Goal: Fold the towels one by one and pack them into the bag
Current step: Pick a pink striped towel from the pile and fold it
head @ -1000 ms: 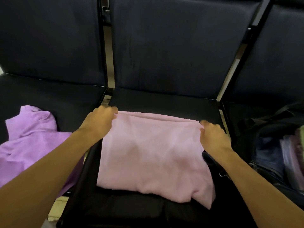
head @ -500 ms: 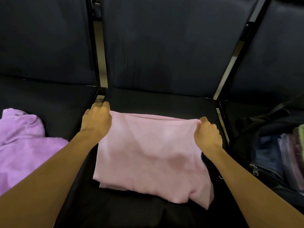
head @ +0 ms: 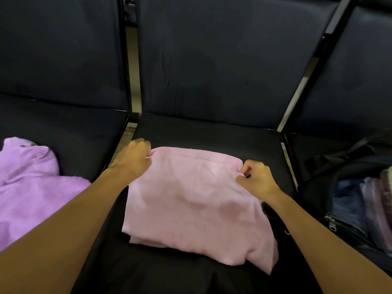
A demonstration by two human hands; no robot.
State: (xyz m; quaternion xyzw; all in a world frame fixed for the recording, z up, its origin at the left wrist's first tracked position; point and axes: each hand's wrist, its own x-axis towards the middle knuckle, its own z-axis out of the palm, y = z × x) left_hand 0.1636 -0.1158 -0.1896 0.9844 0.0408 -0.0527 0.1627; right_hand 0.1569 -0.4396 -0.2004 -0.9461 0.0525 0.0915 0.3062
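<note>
1. Right hand (head: 255, 179), reaching in from the lower right, has its fingers curled and pinches the far right corner of the pink towel (head: 195, 200).
2. Left hand (head: 132, 159), reaching in from the lower left, is closed over the towel's far left corner, with a small fold of cloth caught under its fingers.
3. Between the two hands the pink towel lies folded on the middle seat (head: 207, 132) of a row of dark chairs; its near edge shows more than one layer, and its near right corner hangs a little lower than the rest.
4. On the seat to the left lies a purple towel (head: 31, 187), crumpled and unfolded, well apart from the pink one.
5. On the seat to the right stands a dark bag (head: 339, 179), open at the top, its zipper pull (head: 331, 222) showing at the near edge; several folded cloths in blue, pale lilac and green stand packed inside it.
6. Behind everything rise the dark chair backs (head: 212, 56), with light metal frame strips showing in the gaps between them.
</note>
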